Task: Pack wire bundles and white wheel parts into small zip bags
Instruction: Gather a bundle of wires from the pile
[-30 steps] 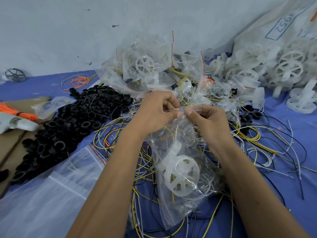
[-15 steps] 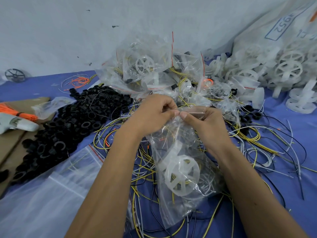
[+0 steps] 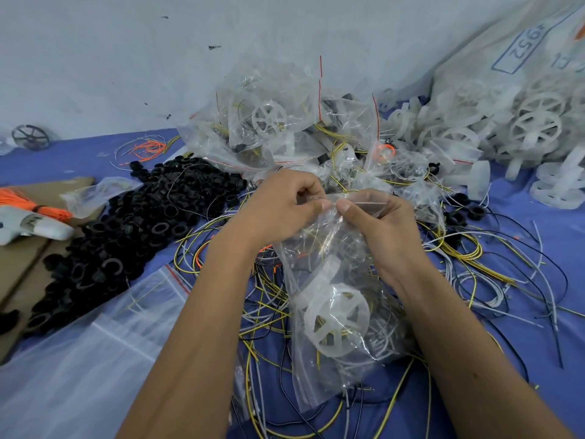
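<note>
Above loose wires (image 3: 456, 248), both hands (image 3: 285, 207) (image 3: 383, 223) pinch the zip bag (image 3: 335, 312) top edge.

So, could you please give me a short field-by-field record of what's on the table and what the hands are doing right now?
held item: clear zip bag with a white wheel part and wires inside
left hand: pinching the bag's top edge
right hand: pinching the same edge, thumbs nearly touching
left of the hands: pile of black rings
behind the hands: heap of filled bags
far right: loose white wheels
surface: blue cloth strewn with loose wires
</note>
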Demonstrator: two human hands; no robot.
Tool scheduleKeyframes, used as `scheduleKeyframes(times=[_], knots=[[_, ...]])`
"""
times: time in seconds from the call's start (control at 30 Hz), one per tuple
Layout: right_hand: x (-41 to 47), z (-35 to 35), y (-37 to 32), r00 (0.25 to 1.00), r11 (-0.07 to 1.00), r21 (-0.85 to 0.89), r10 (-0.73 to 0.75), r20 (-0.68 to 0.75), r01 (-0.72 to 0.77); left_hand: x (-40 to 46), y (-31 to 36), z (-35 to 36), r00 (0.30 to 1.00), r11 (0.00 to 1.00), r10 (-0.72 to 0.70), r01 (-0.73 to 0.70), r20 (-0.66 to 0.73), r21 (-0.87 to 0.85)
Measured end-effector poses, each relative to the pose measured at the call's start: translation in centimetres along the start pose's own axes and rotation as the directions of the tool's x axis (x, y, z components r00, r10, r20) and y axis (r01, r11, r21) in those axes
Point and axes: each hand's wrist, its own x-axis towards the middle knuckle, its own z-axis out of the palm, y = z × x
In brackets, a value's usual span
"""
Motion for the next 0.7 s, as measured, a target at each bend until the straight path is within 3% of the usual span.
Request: scheduleKeyframes(times=[0.27,0.5,0.7], knots=[[-0.01,0.24,0.00,0.995,0.997,0.074,0.034,-0.098,-0.027,0.14,0.35,0.47,0.995,0.999,0.044,-0.044,-0.090,0.006],[-0.04,0.16,0.18,0.996,0.999,-0.022,0.028,-0.090,-0.030,0.11,-0.23,0.41,0.998,0.999,0.015,-0.017,-0.054,-0.038],[0.10,0.28,0.49,0.991,1.000,-0.008,0.015,-0.133,-0.017,0.14,-0.28,0.68,0.997,0.999,0.032,-0.033,-0.066,-0.013]])
